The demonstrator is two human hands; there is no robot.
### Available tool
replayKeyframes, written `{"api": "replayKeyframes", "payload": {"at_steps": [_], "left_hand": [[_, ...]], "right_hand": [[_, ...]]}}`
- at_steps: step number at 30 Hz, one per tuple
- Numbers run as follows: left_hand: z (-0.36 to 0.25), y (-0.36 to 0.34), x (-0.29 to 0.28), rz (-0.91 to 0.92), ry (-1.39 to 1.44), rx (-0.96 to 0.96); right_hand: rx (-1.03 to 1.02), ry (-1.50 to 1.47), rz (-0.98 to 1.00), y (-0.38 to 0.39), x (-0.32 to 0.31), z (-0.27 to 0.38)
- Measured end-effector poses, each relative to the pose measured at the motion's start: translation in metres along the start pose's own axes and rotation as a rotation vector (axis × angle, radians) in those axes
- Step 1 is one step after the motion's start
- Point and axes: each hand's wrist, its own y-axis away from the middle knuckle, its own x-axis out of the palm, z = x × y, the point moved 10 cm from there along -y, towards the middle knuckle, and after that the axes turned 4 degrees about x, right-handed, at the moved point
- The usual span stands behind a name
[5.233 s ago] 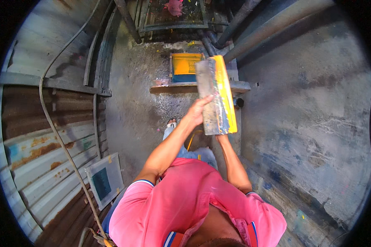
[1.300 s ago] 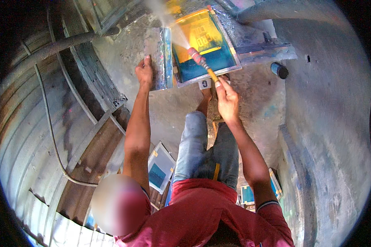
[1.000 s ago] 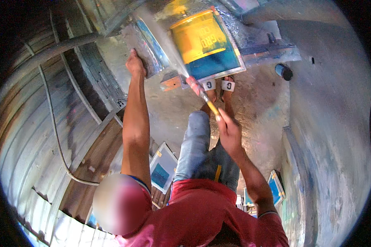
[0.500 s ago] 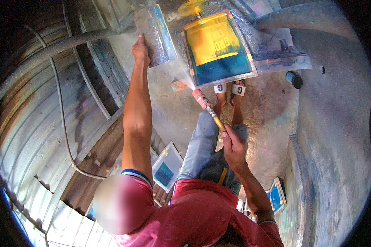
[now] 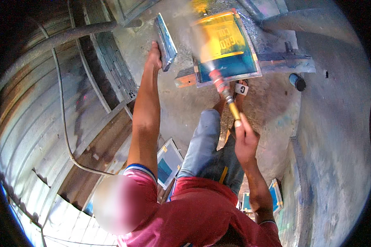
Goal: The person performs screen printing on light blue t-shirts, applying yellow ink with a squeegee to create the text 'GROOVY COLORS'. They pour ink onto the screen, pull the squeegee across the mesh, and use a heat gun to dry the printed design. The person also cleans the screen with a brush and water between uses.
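My left hand [image 5: 153,57] is closed on the near side of a screen printing frame [image 5: 166,45], held up at arm's length and turned almost edge-on. My right hand [image 5: 246,138] grips the yellow hose end of a red spray nozzle [image 5: 219,80]. A white jet of spray [image 5: 205,49] leaves the nozzle toward the far left. Just beyond it a second screen printing frame [image 5: 226,68], with blue mesh and a yellow ink area, rests tilted on a low support. The nozzle overlaps this frame's near edge in view; whether they touch, I cannot tell.
A wooden plank [image 5: 282,66] juts out under the second frame, with a dark blue can [image 5: 297,81] on the right. More screens lean near my legs, one pale screen [image 5: 169,162] at left. Corrugated metal sheets [image 5: 41,136] line the left; a concrete wall [image 5: 338,136] stands right.
My left hand has turned the held frame from its broad face to nearly edge-on. The nozzle has shifted right, and its spray now crosses the left part of the yellow-inked frame.
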Motion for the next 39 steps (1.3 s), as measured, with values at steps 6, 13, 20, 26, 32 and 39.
{"api": "replayKeyframes", "payload": {"at_steps": [6, 13, 20, 26, 32, 39], "left_hand": [[0.059, 0.040, 0.054, 0.682, 0.422, -0.496], [0.070, 0.114, 0.105, 1.166, 0.678, -0.783], [0.087, 0.147, 0.101, 1.246, 0.653, -0.881], [0.097, 0.170, 0.087, 1.241, 0.640, -0.929], [0.099, 0.192, 0.092, 1.263, 0.667, -0.950], [0.091, 0.180, 0.077, 1.283, 0.768, -0.927]], "right_hand": [[-0.058, 0.135, 0.238, 0.011, 0.037, 0.034], [-0.091, 0.180, 0.267, 0.010, 0.053, 0.043], [-0.237, 0.146, 0.133, -0.006, 0.046, 0.053], [0.115, 0.142, 0.162, -0.058, 0.043, 0.029], [-0.044, 0.158, 0.009, -0.101, 0.017, 0.039], [0.000, 0.209, -0.002, -0.100, 0.005, 0.013]]}}
